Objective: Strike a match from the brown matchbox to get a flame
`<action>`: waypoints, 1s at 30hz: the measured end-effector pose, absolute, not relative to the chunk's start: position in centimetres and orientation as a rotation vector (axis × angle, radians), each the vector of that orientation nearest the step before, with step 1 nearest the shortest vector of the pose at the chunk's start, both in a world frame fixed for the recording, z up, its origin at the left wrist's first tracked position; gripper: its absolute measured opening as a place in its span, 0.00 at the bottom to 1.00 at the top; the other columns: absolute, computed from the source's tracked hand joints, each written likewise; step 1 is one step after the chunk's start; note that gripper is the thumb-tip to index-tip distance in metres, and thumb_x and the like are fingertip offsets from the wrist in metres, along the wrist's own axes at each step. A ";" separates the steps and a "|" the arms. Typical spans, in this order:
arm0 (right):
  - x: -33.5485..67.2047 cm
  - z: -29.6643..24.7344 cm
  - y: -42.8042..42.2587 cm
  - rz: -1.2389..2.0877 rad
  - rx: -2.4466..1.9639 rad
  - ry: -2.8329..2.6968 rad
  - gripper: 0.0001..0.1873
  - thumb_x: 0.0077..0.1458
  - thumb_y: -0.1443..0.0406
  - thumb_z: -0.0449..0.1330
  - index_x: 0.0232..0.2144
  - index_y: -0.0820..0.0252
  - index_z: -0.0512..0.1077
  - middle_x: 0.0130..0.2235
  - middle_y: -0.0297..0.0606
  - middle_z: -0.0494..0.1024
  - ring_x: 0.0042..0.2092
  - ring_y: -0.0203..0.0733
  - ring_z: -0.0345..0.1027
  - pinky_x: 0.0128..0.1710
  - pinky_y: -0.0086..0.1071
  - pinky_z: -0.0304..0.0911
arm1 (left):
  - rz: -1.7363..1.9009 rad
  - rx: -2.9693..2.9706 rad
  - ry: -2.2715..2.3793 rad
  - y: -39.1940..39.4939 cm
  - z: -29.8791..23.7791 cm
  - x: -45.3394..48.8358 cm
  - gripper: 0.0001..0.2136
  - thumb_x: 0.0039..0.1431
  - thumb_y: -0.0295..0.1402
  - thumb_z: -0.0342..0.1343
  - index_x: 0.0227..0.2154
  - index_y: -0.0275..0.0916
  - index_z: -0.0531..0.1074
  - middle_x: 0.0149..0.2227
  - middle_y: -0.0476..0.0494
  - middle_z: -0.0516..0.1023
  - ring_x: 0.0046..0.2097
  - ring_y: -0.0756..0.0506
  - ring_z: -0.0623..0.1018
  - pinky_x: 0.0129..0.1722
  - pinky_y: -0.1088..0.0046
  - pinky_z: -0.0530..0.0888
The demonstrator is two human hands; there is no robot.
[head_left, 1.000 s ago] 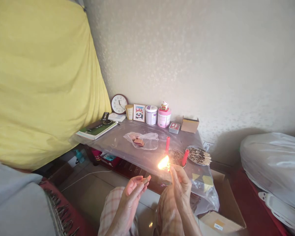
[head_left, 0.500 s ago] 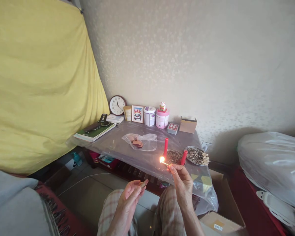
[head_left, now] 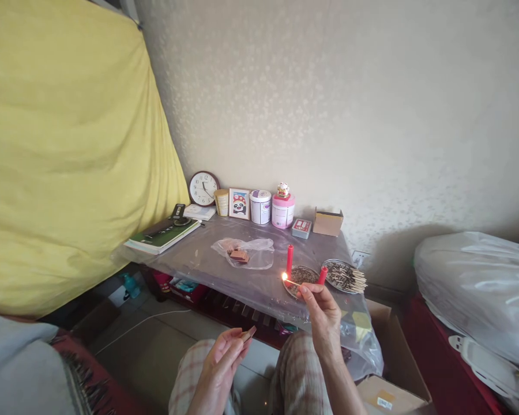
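Note:
My right hand [head_left: 324, 323] pinches a burning match [head_left: 293, 283] by its end, with a small flame at the tip. The flame is beside the lower part of an upright red candle [head_left: 289, 259]; I cannot tell whether they touch. A second red candle [head_left: 323, 275] stands just behind my right fingertips. Both candles are at a round plate [head_left: 303, 272] with dark bits in it. My left hand [head_left: 220, 362], low over my knees, is closed on a small brown matchbox [head_left: 248, 334]. Similar small boxes [head_left: 239, 256] lie on a clear plastic bag [head_left: 263, 253].
Another plate [head_left: 338, 271] holds many matchsticks, right of the candles. Along the wall stand a clock [head_left: 203, 188], a framed picture [head_left: 239, 204], tins [head_left: 260, 208], a card box [head_left: 301, 228] and a cardboard box [head_left: 327, 222]. A notebook [head_left: 160, 239] lies left.
The match flame has shrunk and its bright flare has faded. My right hand keeps holding the match near the upright candle; my left hand has sunk slightly. The view has shifted a little.

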State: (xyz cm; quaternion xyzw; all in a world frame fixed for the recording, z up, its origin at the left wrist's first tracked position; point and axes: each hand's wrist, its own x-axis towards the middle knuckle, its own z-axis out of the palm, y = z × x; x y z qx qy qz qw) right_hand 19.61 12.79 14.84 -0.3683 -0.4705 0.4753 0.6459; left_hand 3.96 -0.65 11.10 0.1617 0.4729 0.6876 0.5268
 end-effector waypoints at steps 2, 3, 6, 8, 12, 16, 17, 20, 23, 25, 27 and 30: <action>19.7 15.0 13.1 1.095 -0.831 -1.051 0.14 0.43 0.56 0.70 0.28 0.60 0.76 0.27 0.35 0.78 0.30 0.38 0.71 0.35 0.33 0.67 | 1.638 0.384 1.135 -0.7 10.8 3.8 0.16 0.48 0.42 0.65 0.37 0.38 0.76 0.42 0.38 0.81 0.47 0.40 0.78 0.56 0.57 0.67; 19.7 15.0 13.2 1.093 -0.827 -1.046 0.14 0.43 0.56 0.70 0.28 0.60 0.76 0.27 0.35 0.79 0.30 0.38 0.71 0.35 0.33 0.68 | 1.635 0.383 1.140 -0.7 10.6 3.8 0.16 0.48 0.42 0.65 0.37 0.38 0.76 0.42 0.38 0.81 0.47 0.40 0.78 0.56 0.58 0.67; 19.7 15.2 13.8 1.045 -0.827 -1.058 0.14 0.43 0.57 0.70 0.28 0.60 0.75 0.29 0.35 0.79 0.30 0.38 0.72 0.34 0.34 0.68 | 1.634 0.383 1.145 -0.7 10.4 3.8 0.16 0.48 0.42 0.65 0.37 0.38 0.76 0.41 0.38 0.82 0.48 0.40 0.78 0.56 0.58 0.67; 19.7 15.4 14.2 1.007 -0.830 -1.079 0.14 0.44 0.56 0.69 0.28 0.60 0.75 0.29 0.35 0.79 0.29 0.37 0.72 0.33 0.33 0.68 | 1.629 0.374 1.145 -0.7 10.3 3.8 0.16 0.47 0.42 0.66 0.37 0.39 0.76 0.41 0.38 0.82 0.47 0.41 0.78 0.55 0.59 0.68; 19.7 15.9 15.2 0.933 -0.825 -1.145 0.15 0.46 0.55 0.68 0.29 0.60 0.74 0.29 0.35 0.77 0.30 0.37 0.70 0.32 0.32 0.67 | 1.619 0.326 1.143 -0.6 9.4 3.6 0.15 0.46 0.42 0.66 0.35 0.39 0.77 0.40 0.38 0.82 0.46 0.41 0.79 0.53 0.61 0.70; 19.7 16.3 16.0 0.824 -0.844 -1.241 0.14 0.50 0.54 0.65 0.30 0.59 0.73 0.28 0.34 0.75 0.29 0.37 0.68 0.29 0.30 0.65 | 1.565 0.224 1.135 -0.6 6.7 2.5 0.21 0.34 0.44 0.72 0.32 0.39 0.78 0.37 0.41 0.83 0.42 0.41 0.80 0.45 0.66 0.73; 19.7 16.3 16.2 0.789 -0.856 -1.264 0.14 0.51 0.54 0.64 0.30 0.59 0.73 0.29 0.34 0.75 0.29 0.37 0.68 0.29 0.30 0.65 | 1.554 0.212 1.125 -0.6 5.8 2.1 0.22 0.32 0.44 0.73 0.32 0.39 0.78 0.37 0.41 0.83 0.41 0.42 0.80 0.43 0.66 0.74; 19.7 16.4 16.8 0.667 -0.898 -1.327 0.14 0.54 0.54 0.62 0.31 0.59 0.74 0.30 0.35 0.75 0.30 0.38 0.68 0.31 0.32 0.64 | 1.519 0.180 1.051 -0.8 3.1 0.7 0.19 0.37 0.41 0.72 0.34 0.41 0.79 0.40 0.42 0.84 0.41 0.43 0.80 0.43 0.66 0.74; 19.8 16.5 17.2 0.547 -0.930 -1.383 0.13 0.55 0.55 0.61 0.31 0.58 0.74 0.32 0.36 0.76 0.32 0.40 0.69 0.35 0.34 0.64 | 1.456 0.113 0.941 -1.2 0.6 -0.6 0.16 0.38 0.39 0.72 0.33 0.44 0.80 0.41 0.44 0.85 0.41 0.43 0.81 0.44 0.65 0.74; 19.7 16.7 17.5 0.483 -0.941 -1.412 0.12 0.56 0.55 0.60 0.31 0.58 0.74 0.32 0.36 0.76 0.33 0.40 0.69 0.36 0.34 0.64 | 1.408 0.092 0.884 -1.5 -0.7 -1.3 0.16 0.38 0.39 0.72 0.34 0.45 0.81 0.41 0.44 0.85 0.42 0.42 0.80 0.44 0.65 0.74; 19.6 16.8 17.7 0.434 -0.950 -1.434 0.13 0.57 0.55 0.59 0.31 0.59 0.73 0.32 0.36 0.76 0.32 0.40 0.68 0.35 0.34 0.64 | 1.377 0.088 0.836 -1.7 -1.7 -1.9 0.16 0.38 0.39 0.72 0.34 0.47 0.81 0.43 0.46 0.85 0.43 0.42 0.80 0.46 0.65 0.73; 19.3 16.8 18.0 0.373 -0.966 -1.446 0.14 0.57 0.55 0.58 0.31 0.59 0.73 0.31 0.36 0.76 0.30 0.39 0.68 0.33 0.33 0.63 | 1.318 0.115 0.777 -2.0 -2.5 -2.5 0.18 0.35 0.41 0.72 0.34 0.47 0.82 0.43 0.47 0.85 0.43 0.42 0.80 0.45 0.65 0.72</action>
